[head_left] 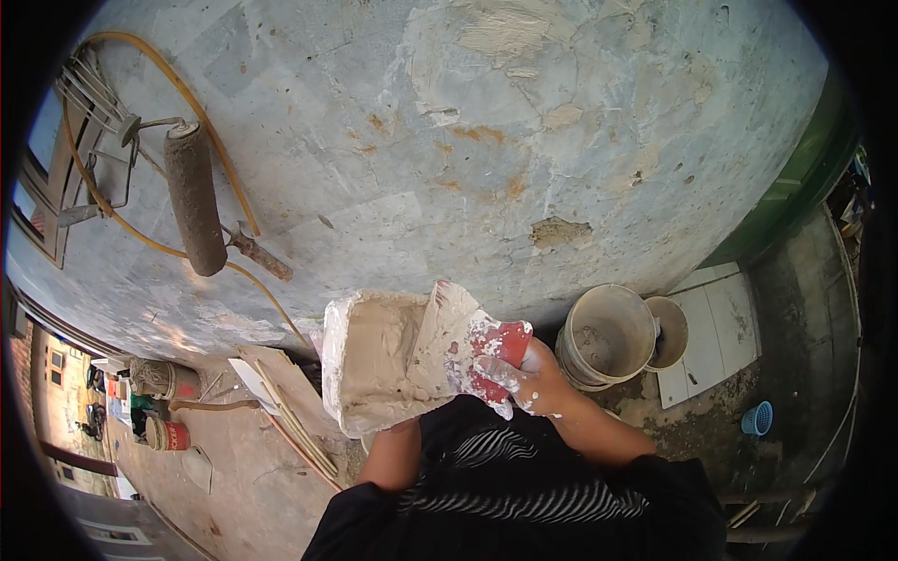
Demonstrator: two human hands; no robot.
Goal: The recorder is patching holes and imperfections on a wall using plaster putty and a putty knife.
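A white tub (369,365), crusted and filled with beige plaster, is held over my body by my left hand (398,432), which is mostly hidden under it. My right hand (528,379), spattered with plaster, grips a red putty scraper (498,346) at the tub's right side. The scraper's blade is coated in plaster and rests in or against the tub. Above them is the patchy pale wall (524,140). A dirty roller (195,196) on a handle hangs at the upper left beside a yellow hose (164,65).
Two buckets (599,369) stand at the right, near pale tiles (706,337) and a blue basket (756,419). A green door (781,187) is at the far right. Several buckets (166,435), boards (281,402) and poles lie along the wall's foot at the left.
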